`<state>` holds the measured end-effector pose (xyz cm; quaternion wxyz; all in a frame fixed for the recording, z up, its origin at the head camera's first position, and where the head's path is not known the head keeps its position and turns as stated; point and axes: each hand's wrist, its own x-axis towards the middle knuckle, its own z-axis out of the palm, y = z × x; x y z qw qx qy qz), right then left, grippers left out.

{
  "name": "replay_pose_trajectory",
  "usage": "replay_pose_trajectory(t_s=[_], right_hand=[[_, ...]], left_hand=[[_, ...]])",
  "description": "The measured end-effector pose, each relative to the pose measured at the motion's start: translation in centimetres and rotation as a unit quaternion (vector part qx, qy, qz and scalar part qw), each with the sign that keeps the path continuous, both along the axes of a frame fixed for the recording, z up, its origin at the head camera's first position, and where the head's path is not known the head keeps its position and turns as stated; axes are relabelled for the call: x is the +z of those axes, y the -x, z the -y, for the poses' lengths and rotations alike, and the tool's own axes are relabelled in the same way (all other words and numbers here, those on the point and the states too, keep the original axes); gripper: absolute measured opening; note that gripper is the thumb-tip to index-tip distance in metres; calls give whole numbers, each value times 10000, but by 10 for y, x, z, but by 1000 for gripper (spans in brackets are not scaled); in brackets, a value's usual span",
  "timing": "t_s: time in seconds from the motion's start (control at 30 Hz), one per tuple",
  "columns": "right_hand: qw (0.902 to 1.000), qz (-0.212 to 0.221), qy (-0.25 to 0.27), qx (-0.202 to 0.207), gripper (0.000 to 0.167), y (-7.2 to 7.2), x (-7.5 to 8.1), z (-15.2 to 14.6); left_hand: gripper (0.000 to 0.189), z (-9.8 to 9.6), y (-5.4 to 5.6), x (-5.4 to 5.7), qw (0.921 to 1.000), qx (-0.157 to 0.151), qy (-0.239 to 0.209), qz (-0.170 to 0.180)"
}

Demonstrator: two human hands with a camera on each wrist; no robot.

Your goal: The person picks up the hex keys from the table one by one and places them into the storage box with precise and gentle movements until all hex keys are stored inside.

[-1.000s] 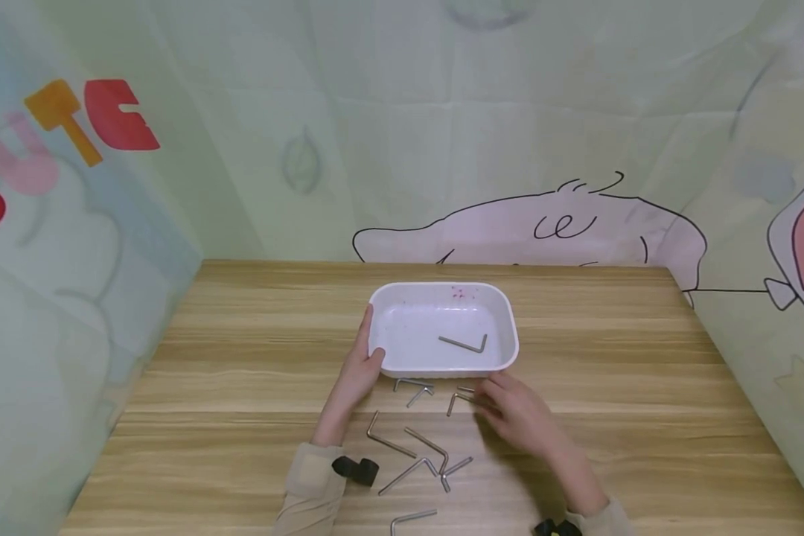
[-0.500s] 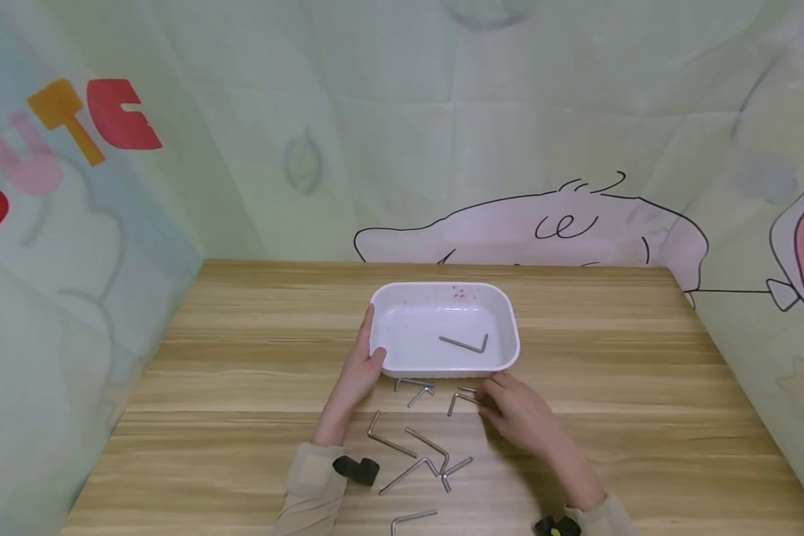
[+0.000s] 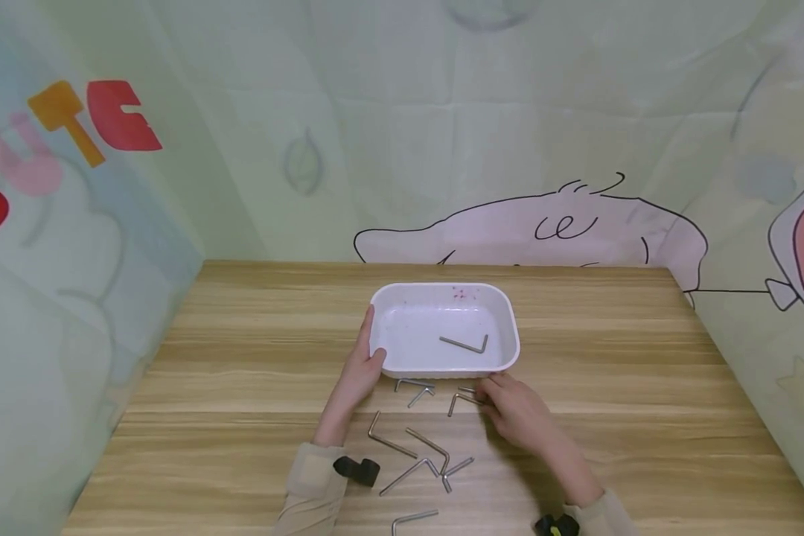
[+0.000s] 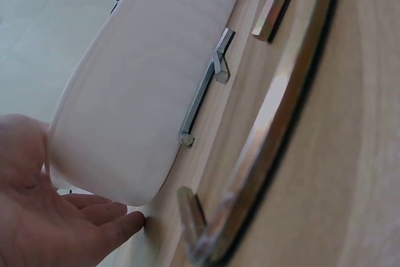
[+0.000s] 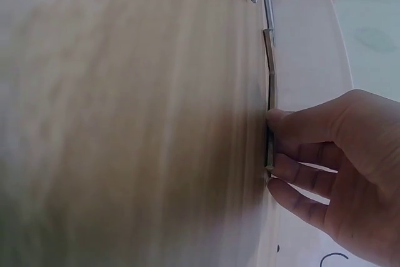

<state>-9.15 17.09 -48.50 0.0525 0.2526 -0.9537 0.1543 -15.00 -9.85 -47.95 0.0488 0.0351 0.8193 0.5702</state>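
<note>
My left hand point(image 3: 362, 368) holds the left end of a white plastic tray point(image 3: 405, 331), thumb at its near corner and fingers along its side. Inside the tray lies one L-shaped hex key point(image 3: 462, 345). Just in front of the tray's right part, my right hand point(image 3: 519, 413) pinches a bronze-toned hex key point(image 5: 271, 92) lying on the table, thumb on it and fingertips at its far side. A second hex key point(image 3: 467, 389) runs partly under these fingers, so its end is hidden. Two silver hex keys point(image 4: 201, 95) lie close to the tray's near wall.
Several more hex keys, such as a bronze one point(image 3: 391, 445), a silver one point(image 3: 402, 476) and one at the front point(image 3: 415, 515), lie scattered on the wooden table point(image 3: 241, 417) between the forearms. A printed cloth backdrop point(image 3: 402, 149) stands behind the table's far edge.
The right fingers shift very slightly at the hex key in front of the tray. The left hand, the tray and the other hex keys stay where they were.
</note>
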Motion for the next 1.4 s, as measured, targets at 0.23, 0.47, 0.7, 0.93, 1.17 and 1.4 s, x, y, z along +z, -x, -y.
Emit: replay_pose_trajectory(t_s=[0.23, 0.47, 0.7, 0.93, 1.17, 1.4], right_hand=[[10000, 38, -32, -9, 16, 0, 1, 0], [9999, -61, -66, 143, 16, 1, 3, -1], [9993, -242, -62, 266, 17, -1, 1, -1], [9992, -217, -4, 322, 18, -3, 1, 1], [9990, -285, 29, 344, 19, -4, 3, -1], [9987, -420, 1, 284, 20, -5, 7, 0]], left_hand=[[76, 0, 1, -2, 10000, 3, 19, -16], [76, -1, 2, -4, 10000, -24, -25, -43], [76, 0, 2, -6, 10000, -30, -18, -42], [76, 0, 1, -3, 10000, -25, -35, 8], [73, -4, -12, 33, 9998, -75, -156, 112], [72, -5, -16, 43, 9998, -79, -96, 123]])
